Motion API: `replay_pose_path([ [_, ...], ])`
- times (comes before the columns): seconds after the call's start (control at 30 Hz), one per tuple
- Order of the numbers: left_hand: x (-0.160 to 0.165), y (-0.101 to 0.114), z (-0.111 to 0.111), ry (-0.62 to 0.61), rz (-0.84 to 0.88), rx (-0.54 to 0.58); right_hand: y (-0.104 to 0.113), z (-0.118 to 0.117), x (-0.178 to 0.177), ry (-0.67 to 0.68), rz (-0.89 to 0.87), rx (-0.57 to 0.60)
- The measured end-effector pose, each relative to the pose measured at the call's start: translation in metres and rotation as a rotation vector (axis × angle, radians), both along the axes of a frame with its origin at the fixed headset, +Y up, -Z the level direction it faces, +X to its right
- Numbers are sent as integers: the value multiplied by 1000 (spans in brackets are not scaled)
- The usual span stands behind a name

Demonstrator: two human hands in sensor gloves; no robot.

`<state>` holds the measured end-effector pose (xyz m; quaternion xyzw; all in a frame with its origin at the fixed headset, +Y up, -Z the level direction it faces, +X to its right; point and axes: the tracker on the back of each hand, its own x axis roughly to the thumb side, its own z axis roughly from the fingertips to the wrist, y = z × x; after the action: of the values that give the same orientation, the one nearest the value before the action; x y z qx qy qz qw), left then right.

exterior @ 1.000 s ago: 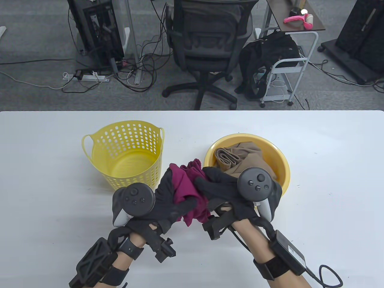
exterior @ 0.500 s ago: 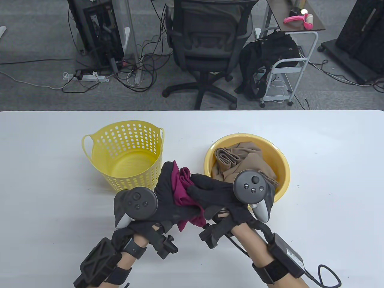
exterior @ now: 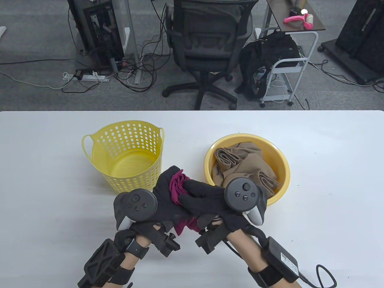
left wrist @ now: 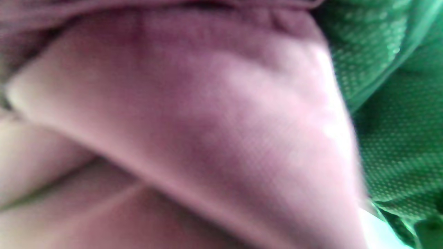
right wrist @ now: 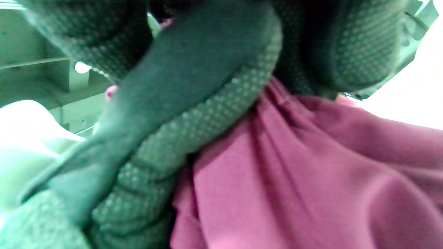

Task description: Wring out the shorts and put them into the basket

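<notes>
Change: over the last second the two hands have drawn together, and far less magenta cloth shows between them than before; the bundle has been squeezed smaller.
Meaning: the person judges as mid-wring; the drop into the basket is not yet done.
Left hand [exterior: 168,198]: fingers curled round the shorts [exterior: 177,186], gripping from the left side.
Right hand [exterior: 207,199]: fingers wrapped over the same bundle from the right, pressed against the left hand; the right wrist view shows a gloved finger [right wrist: 193,117] lying tight across gathered magenta folds.
Shorts: held above the table [exterior: 45,186], near its front edge at the middle, a tail hanging below the hands.
Basket [exterior: 127,156]: yellow, perforated, just left of and behind the hands, nothing visible inside.
Basin [exterior: 279,168]: yellow, right of the hands, holding tan cloth [exterior: 243,165].
Room: the basket mouth is close, and its near rim sits just beside the left hand, so the bundle likely needs lifting over it; bare table lies toward the left and right edges.
</notes>
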<state>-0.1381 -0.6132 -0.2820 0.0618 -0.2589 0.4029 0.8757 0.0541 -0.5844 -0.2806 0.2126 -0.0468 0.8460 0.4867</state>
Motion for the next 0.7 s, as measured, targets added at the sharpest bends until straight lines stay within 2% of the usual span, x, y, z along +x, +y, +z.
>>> replay_pose_path([
  [0.43,-5,-2,1,30,7,14,-10,-4,2,33,-37,-39],
  [0.7,-18,-1,0,48,32,0,-12,-7,9,15,-121,-71],
])
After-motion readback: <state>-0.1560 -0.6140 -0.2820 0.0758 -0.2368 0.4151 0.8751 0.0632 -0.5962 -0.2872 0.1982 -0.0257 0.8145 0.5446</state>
